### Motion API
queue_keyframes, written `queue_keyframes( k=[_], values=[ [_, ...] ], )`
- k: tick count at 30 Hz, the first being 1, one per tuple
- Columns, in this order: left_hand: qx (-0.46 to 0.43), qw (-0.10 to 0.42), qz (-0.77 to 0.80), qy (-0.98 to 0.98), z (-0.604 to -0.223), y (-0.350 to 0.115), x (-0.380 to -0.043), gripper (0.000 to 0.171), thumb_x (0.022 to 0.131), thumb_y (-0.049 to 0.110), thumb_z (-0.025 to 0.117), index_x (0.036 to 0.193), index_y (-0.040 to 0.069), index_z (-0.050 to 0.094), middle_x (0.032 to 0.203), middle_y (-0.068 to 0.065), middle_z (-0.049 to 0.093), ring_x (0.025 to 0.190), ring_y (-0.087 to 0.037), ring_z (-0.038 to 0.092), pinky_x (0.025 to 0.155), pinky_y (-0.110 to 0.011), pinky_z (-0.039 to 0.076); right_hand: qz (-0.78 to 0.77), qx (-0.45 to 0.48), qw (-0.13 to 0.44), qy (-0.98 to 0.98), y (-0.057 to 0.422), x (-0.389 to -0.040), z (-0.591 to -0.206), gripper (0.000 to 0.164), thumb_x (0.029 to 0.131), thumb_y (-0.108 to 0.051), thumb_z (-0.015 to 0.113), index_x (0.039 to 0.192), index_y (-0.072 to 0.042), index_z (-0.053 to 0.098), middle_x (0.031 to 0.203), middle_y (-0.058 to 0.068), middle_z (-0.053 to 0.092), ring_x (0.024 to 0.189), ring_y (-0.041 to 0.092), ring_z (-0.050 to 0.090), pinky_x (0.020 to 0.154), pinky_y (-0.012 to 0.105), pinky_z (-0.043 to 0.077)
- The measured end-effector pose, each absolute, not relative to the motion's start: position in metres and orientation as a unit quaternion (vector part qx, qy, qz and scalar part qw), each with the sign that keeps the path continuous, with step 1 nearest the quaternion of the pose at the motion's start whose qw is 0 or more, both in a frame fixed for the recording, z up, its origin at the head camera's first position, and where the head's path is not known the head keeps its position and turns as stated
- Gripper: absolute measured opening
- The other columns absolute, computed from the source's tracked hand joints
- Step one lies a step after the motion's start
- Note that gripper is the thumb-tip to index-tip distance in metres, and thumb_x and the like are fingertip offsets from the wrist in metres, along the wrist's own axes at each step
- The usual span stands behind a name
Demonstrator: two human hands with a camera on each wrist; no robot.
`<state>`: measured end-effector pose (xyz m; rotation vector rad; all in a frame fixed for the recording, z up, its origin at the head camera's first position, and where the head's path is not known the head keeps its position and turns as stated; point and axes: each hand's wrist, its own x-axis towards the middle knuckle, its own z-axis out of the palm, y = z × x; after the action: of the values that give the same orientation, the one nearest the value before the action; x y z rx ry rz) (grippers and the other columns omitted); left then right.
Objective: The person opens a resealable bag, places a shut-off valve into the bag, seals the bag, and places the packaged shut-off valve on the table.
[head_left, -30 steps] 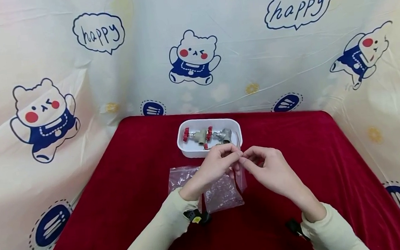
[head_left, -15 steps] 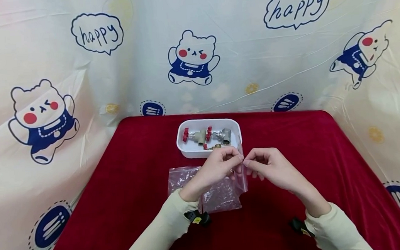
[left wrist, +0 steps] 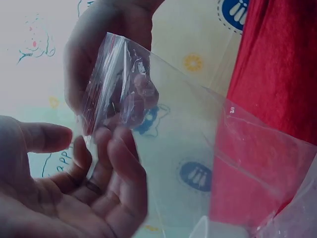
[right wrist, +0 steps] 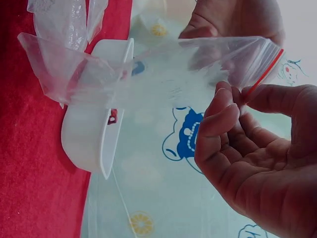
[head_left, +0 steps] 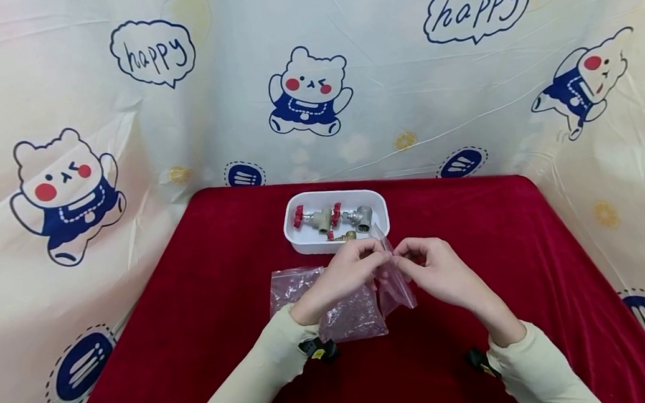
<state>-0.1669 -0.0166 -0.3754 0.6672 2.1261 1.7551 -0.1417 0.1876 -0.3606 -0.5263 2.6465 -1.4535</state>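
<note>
A clear zip bag (head_left: pixel 394 284) hangs between my two hands, its body slanting down over the table. My left hand (head_left: pixel 355 271) grips it near the mouth with curled fingers. Opposite, my right hand (head_left: pixel 440 274) pinches the same mouth between thumb and fingertips, the hands almost touching. A red line runs along the zip strip (right wrist: pixel 267 74) in the right wrist view. Through the film of the bag (left wrist: pixel 183 119) in the left wrist view, the cloth shows. No object is visible inside it. Other clear zip bags (head_left: pixel 353 318) lie flat on the red cloth, partly under my left forearm.
Behind my hands stands a white tray (head_left: pixel 297 244). In it lie a beige-bodied valve (head_left: pixel 322 220), a silver valve (head_left: pixel 363 217) and a small brass valve (head_left: pixel 347 236), all with red handles. Printed curtains (head_left: pixel 393 84) enclose the red cloth-covered table (head_left: pixel 219 246).
The held bag has turned from nearly edge-on to showing more of its face, its lower end swinging right. My hands stay together at its mouth, moving only slightly.
</note>
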Motion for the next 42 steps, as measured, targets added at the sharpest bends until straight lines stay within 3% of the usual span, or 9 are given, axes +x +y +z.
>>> queue_keyframes(
  k=[4, 8, 13, 17, 26, 30, 35, 42],
  values=[
    [0.226, 0.161, 0.582, 0.764, -0.377, -0.017, -0.168, 0.033, 0.108, 0.03, 0.062, 0.087, 0.005, 0.068, 0.074, -0.016, 0.068, 0.062, -0.015, 0.064, 0.054, -0.026, 0.05, -0.465, -0.167, 0.031, 0.869, 0.187, -0.143, -0.364, 0.012, 0.102, -0.008, 0.066, 0.099, -0.01, 0.077, 0.094, 0.0, 0.074, 0.076, 0.019, 0.063, 0.064, 0.029, 0.053],
    [0.233, 0.174, 0.575, 0.765, -0.379, -0.017, -0.17, 0.029, 0.11, 0.025, 0.058, 0.091, 0.005, 0.067, 0.076, -0.009, 0.068, 0.067, -0.018, 0.067, 0.058, -0.032, 0.054, -0.471, -0.156, 0.031, 0.868, 0.186, -0.145, -0.365, 0.011, 0.101, -0.008, 0.067, 0.096, -0.009, 0.076, 0.086, 0.0, 0.073, 0.073, 0.02, 0.065, 0.063, 0.029, 0.054],
    [0.237, 0.177, 0.581, 0.758, -0.379, -0.017, -0.172, 0.023, 0.109, 0.015, 0.056, 0.094, 0.002, 0.067, 0.079, -0.006, 0.068, 0.075, -0.033, 0.07, 0.06, -0.034, 0.056, -0.481, -0.156, 0.045, 0.861, 0.186, -0.146, -0.366, 0.009, 0.101, -0.009, 0.068, 0.096, -0.006, 0.074, 0.081, 0.002, 0.07, 0.067, 0.019, 0.064, 0.058, 0.029, 0.054],
    [0.234, 0.176, 0.581, 0.76, -0.38, -0.018, -0.173, 0.021, 0.107, 0.012, 0.057, 0.094, 0.001, 0.069, 0.078, -0.006, 0.068, 0.075, -0.035, 0.07, 0.058, -0.027, 0.052, -0.481, -0.169, 0.064, 0.858, 0.187, -0.148, -0.366, 0.01, 0.102, -0.01, 0.067, 0.097, -0.004, 0.073, 0.083, 0.004, 0.069, 0.067, 0.019, 0.063, 0.058, 0.029, 0.053],
    [0.236, 0.189, 0.585, 0.752, -0.385, -0.019, -0.176, 0.033, 0.11, 0.026, 0.057, 0.091, 0.002, 0.068, 0.077, -0.011, 0.068, 0.076, -0.038, 0.069, 0.059, -0.029, 0.052, -0.477, -0.177, 0.056, 0.859, 0.185, -0.149, -0.366, 0.008, 0.101, -0.009, 0.068, 0.096, -0.007, 0.075, 0.083, 0.003, 0.07, 0.068, 0.017, 0.06, 0.059, 0.027, 0.05],
    [0.24, 0.194, 0.588, 0.748, -0.388, -0.021, -0.177, 0.028, 0.111, 0.02, 0.054, 0.097, 0.002, 0.07, 0.079, -0.011, 0.068, 0.073, -0.032, 0.069, 0.059, -0.032, 0.054, -0.493, -0.166, 0.051, 0.853, 0.185, -0.148, -0.368, 0.009, 0.1, -0.01, 0.07, 0.093, -0.005, 0.074, 0.075, 0.005, 0.066, 0.06, 0.016, 0.058, 0.053, 0.028, 0.049],
    [0.25, 0.177, 0.574, 0.759, -0.387, -0.021, -0.176, 0.026, 0.11, 0.017, 0.055, 0.093, 0.004, 0.07, 0.08, -0.01, 0.069, 0.078, -0.042, 0.068, 0.057, -0.026, 0.05, -0.511, -0.146, 0.039, 0.846, 0.184, -0.148, -0.373, 0.009, 0.097, -0.007, 0.072, 0.089, -0.004, 0.074, 0.062, 0.005, 0.059, 0.052, 0.013, 0.053, 0.048, 0.027, 0.044],
    [0.273, 0.103, 0.502, 0.814, -0.384, -0.018, -0.173, 0.021, 0.102, 0.01, 0.059, 0.084, 0.008, 0.069, 0.069, 0.003, 0.059, 0.06, -0.01, 0.051, 0.055, -0.022, 0.042, -0.462, -0.134, -0.045, 0.875, 0.175, -0.146, -0.378, 0.02, 0.088, -0.001, 0.068, 0.073, -0.013, 0.072, 0.06, -0.004, 0.058, 0.052, 0.01, 0.051, 0.048, 0.025, 0.041]
  ],
)
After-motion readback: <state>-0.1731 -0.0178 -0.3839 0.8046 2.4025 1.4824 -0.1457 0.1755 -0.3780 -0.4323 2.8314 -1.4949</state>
